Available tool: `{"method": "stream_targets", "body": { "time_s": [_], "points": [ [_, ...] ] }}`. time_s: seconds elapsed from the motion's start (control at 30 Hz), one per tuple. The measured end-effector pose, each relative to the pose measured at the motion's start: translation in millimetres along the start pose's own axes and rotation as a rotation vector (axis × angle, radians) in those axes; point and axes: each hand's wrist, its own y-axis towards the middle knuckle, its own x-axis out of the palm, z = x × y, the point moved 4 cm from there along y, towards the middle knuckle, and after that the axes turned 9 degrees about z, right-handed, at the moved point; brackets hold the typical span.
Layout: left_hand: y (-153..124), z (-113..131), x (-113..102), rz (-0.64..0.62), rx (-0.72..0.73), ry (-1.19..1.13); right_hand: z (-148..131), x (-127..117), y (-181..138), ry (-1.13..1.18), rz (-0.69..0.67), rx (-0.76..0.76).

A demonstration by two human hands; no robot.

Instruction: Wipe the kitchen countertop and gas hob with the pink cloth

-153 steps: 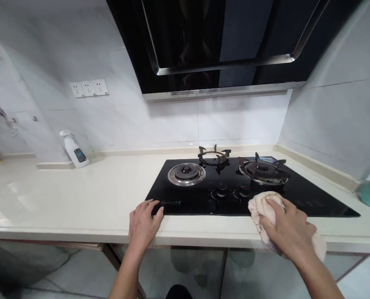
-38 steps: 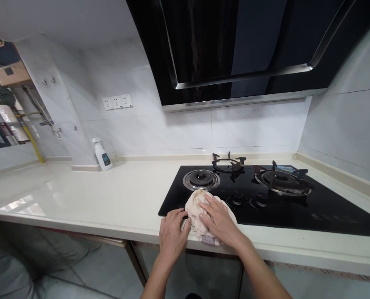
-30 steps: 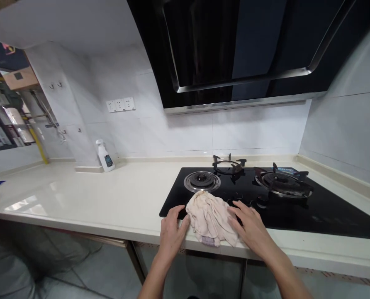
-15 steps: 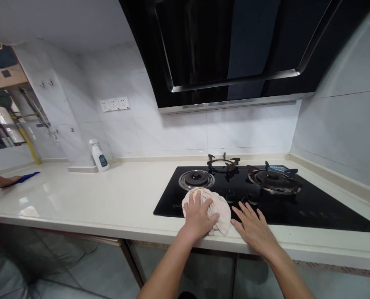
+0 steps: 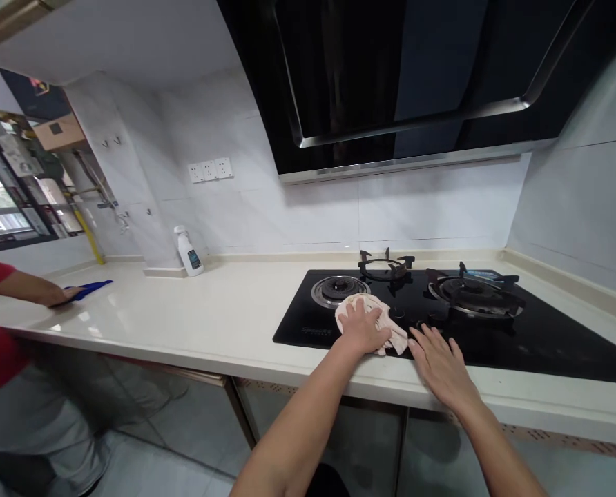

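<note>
Under left fingers [image 5: 360,310], pale cloth [image 5: 391,326].

The cloth [image 5: 398,338] looks matt; the cooktop [image 5: 541,352], glossy; the countertop [image 5: 225,310], smooth and shiny.

From my remote view, I can read no word in full. Pale brand lettering [image 5: 317,331] at the front left of the black glass hob [image 5: 541,342] seems to start with S; the rest is too faint. The dark label [image 5: 194,259] on the white spray bottle [image 5: 184,244] and the blue sticker [image 5: 481,275] at the hob's back right are too small to read.
</note>
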Motion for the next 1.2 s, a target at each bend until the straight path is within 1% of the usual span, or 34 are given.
{"method": "stream_targets", "body": {
  "time_s": [0.07, 0.13, 0.23, 0.3, 0.4, 0.57, 0.63, 0.7, 0.8, 0.93, 1.07, 1.2],
  "points": [
    [-9.2, -5.7, -5.3, 0.043, 0.022, 0.011, 0.8, 2.9, -0.5, -0.038, -0.037, -0.032],
    [-17.4, -17.0, -11.9, 0.077, 0.037, 0.019, 1.3, 5.4, -1.1, -0.065, -0.066, -0.063],
    [-23.2, -44.6, -23.4, 0.102, 0.026, 0.036, 2.6, 7.1, -2.0, -0.087, -0.071, -0.071],
    [-24.2, -70.3, -33.8, 0.122, -0.017, 0.058, 3.4, 7.8, -2.8, -0.085, -0.068, -0.070],
    [-28.2, -118.2, -55.3, 0.178, -0.135, 0.109, 3.7, 7.9, -3.8, -0.068, -0.057, -0.069],
    [-52.6, -200.2, -96.9, 0.259, -0.344, 0.188, 2.5, 6.7, -3.5, -0.090, -0.079, -0.071],
    [-66.5, -223.1, -109.7, 0.292, -0.397, 0.223, 2.2, 6.4, -3.3, -0.099, -0.086, -0.068],
    [-79.4, -236.4, -117.1, 0.321, -0.434, 0.260, 1.6, 6.3, -3.2, -0.090, -0.076, -0.070],
    [-93.2, -239.5, -117.9, 0.353, -0.456, 0.307, 1.2, 6.4, -3.6, -0.067, -0.054, -0.068],
    [-105.7, -226.6, -111.1, 0.382, -0.476, 0.369, 1.1, 6.3, -4.3, -0.039, -0.052, -0.067],
    [-123.9, -203.2, -105.5, 0.417, -0.473, 0.421, 1.2, 4.9, -4.3, -0.045, -0.039, -0.088],
    [-145.5, -167.1, -93.2, 0.454, -0.443, 0.448, 2.6, 5.8, -4.0, -0.025, -0.011, -0.098]
  ]
}}
